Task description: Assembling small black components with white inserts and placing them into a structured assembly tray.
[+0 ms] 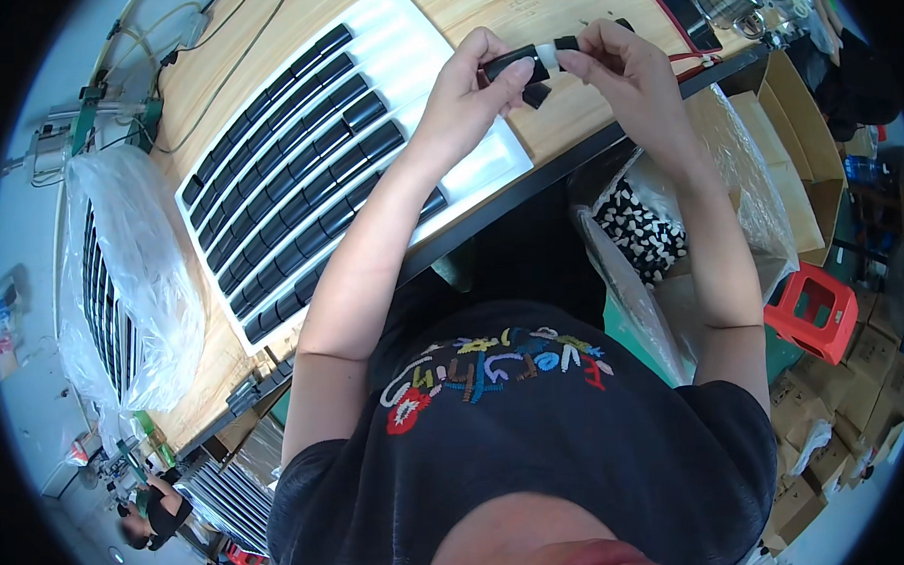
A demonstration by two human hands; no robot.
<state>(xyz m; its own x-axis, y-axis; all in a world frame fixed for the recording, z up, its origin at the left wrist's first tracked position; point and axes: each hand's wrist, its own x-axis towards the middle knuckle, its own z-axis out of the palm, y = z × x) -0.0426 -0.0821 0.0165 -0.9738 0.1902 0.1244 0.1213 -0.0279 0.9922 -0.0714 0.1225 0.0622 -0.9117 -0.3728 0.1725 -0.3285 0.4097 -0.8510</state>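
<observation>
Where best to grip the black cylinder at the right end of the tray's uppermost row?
Probably across its curved sides, from above, near the right end: the black cylinder lies on its side, the next cylinder sits at its left, bare white tray beyond its right.

The held black tube (504,65) looks like smooth, glossy plastic, as do the black tubes (329,182) on the white tray (405,70), itself smooth with a slight sheen. The tabletop (522,6) is pale, smooth wood. At left, a plastic bag (163,283) looks crinkled and shiny; at right, a cardboard box (805,121) is matt, a stool (823,344) smooth plastic; near, a shirt (538,459) is matt cloth
</observation>
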